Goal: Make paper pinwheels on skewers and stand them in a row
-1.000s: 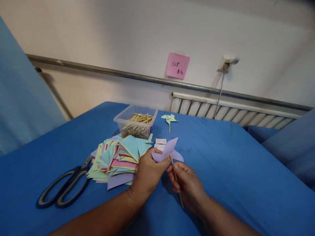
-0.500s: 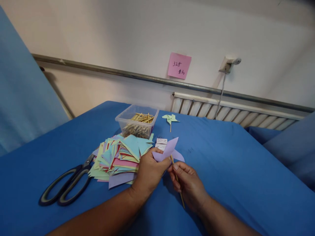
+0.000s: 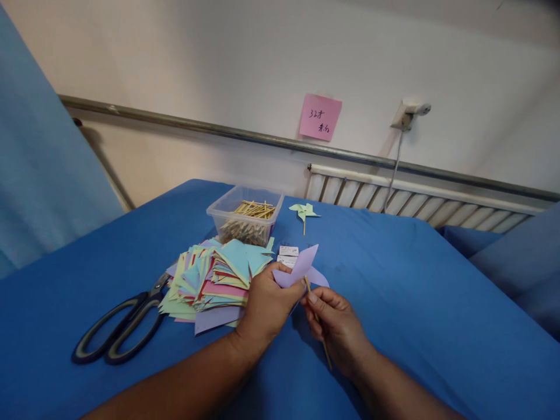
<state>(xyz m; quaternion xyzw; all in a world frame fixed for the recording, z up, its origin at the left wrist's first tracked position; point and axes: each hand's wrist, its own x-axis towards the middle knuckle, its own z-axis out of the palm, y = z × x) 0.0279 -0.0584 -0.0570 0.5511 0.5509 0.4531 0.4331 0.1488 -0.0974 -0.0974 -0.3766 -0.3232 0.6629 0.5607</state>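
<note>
My left hand (image 3: 272, 297) pinches a purple paper pinwheel (image 3: 301, 267) whose blades stick up beyond my fingers. Between the fingers of my right hand (image 3: 335, 324) is a thin wooden stick (image 3: 326, 353), slanted, its upper end against the pinwheel by my left thumb. Whether stick and paper are joined cannot be seen, since my fingers cover the lower part of the pinwheel. A pile of coloured paper pieces (image 3: 214, 286) lies just left of my left hand. Two small white boxes (image 3: 288, 251) sit right behind that hand.
Large scissors (image 3: 131, 326) lie at the left, blades partly under the paper. Behind the pile stands a clear plastic box (image 3: 219, 211) of wooden sticks (image 3: 258, 210). A green pinwheel (image 3: 305, 212) on a stick lies farther back on the blue cloth (image 3: 420, 303). A radiator (image 3: 350, 189) lines the wall.
Both hands keep the same hold on the pinwheel and the stick. The whole view has shifted very slightly; otherwise hardly anything differs.
</note>
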